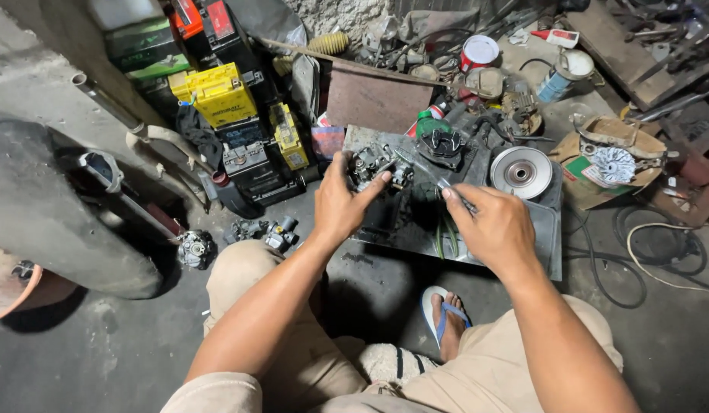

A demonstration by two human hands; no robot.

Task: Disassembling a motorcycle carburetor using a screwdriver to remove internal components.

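My left hand [340, 205] grips a small grey metal carburetor [372, 165] over a dark metal tray [549, 237] on the floor. My right hand [492, 226] is closed on a thin screwdriver [427, 174], whose shaft points up and left toward the carburetor. A round silver pulley disc [520, 172] lies on the tray just right of my hands. A black plastic part [442, 145] sits behind the carburetor.
Yellow and black batteries [220, 95] are stacked at the back left. Two more carburetor parts [266, 232] lie on the floor near my left knee. A cardboard box with a white fan part [613, 164] stands right. Cables [645, 245] coil at right; my sandalled foot [446, 317] is below the tray.
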